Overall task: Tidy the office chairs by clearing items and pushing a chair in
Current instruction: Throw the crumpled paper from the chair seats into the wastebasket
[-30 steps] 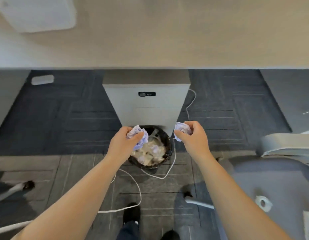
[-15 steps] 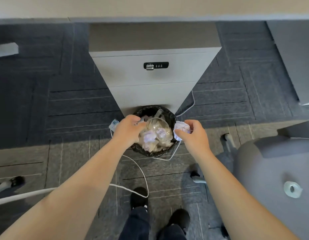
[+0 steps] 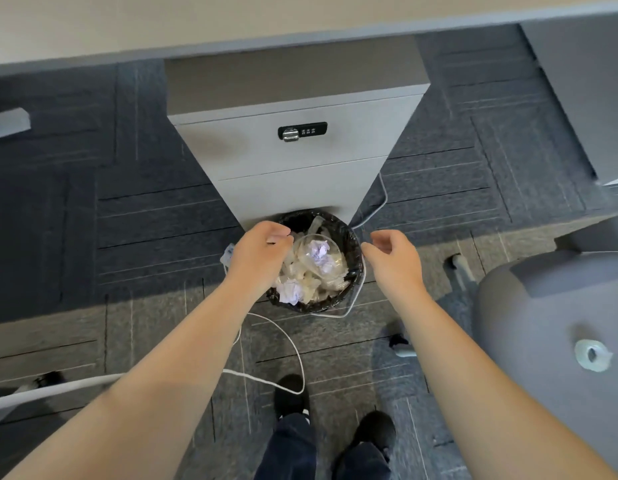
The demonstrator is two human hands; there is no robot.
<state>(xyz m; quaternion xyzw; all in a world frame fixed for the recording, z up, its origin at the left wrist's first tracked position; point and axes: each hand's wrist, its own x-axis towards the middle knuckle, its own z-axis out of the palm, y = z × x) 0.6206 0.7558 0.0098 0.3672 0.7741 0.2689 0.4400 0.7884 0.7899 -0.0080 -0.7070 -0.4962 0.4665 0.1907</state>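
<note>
A round waste bin with a black liner stands on the carpet in front of a drawer cabinet. Two crumpled white paper balls lie inside it, one in a clear plastic cup, the other near the front rim. My left hand hovers over the bin's left rim, fingers curled, holding nothing. My right hand is just right of the bin, fingers loosely apart and empty. A grey office chair stands at the right with a roll of white tape on its seat.
The white drawer cabinet with a combination lock sits under the desk edge. White cables trail over the floor around the bin. Another chair's base leg shows at the lower left. My feet are below.
Both hands have let go of the crumpled papers, which now lie in the bin. The view has moved closer to the bin and cabinet.
</note>
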